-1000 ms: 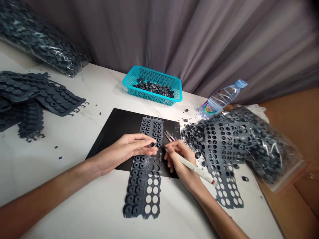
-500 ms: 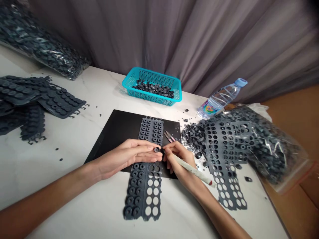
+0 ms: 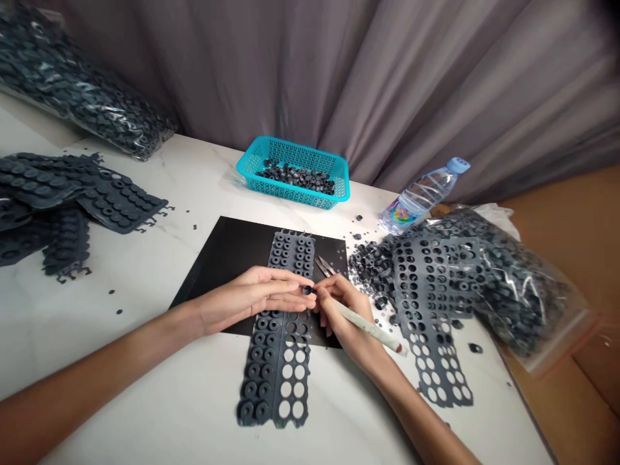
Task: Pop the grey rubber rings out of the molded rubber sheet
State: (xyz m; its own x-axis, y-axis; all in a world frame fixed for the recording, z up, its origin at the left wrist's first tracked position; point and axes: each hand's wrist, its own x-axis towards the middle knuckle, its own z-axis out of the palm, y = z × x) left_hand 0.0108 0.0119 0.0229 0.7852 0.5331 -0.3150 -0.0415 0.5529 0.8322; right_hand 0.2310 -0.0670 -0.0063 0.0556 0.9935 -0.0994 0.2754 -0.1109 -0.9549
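Note:
My left hand [image 3: 261, 290] is closed on a small black rubber cap [image 3: 307, 290], held at the fingertips with its round opening showing. My right hand [image 3: 346, 310] grips a whitish stick-like tool [image 3: 371, 330] with a reddish end; its tip is hidden by the fingers, which meet the cap. Beneath both hands lies a dark rubber sheet [image 3: 264, 371] of moulded round caps, partly covered by my left hand. Its near right columns are bare holes, while caps fill the left columns and the far end. Pointed metal blades [image 3: 324, 266] stick out beyond my right hand.
The sheet crosses a black mat [image 3: 208, 258]. A turquoise basket [image 3: 295, 195] of loose caps stands behind. To the right are a pile of loose caps [image 3: 371, 261], a punched-out sheet [image 3: 438, 361], a water bottle [image 3: 421, 197] and a filled plastic bag [image 3: 533, 310]. More sheets [image 3: 116, 200] lie left.
The cap at my left fingertips has turned, so its opening now shows wider and darker. My right hand and the tool have shifted slightly. The whole view has moved a little.

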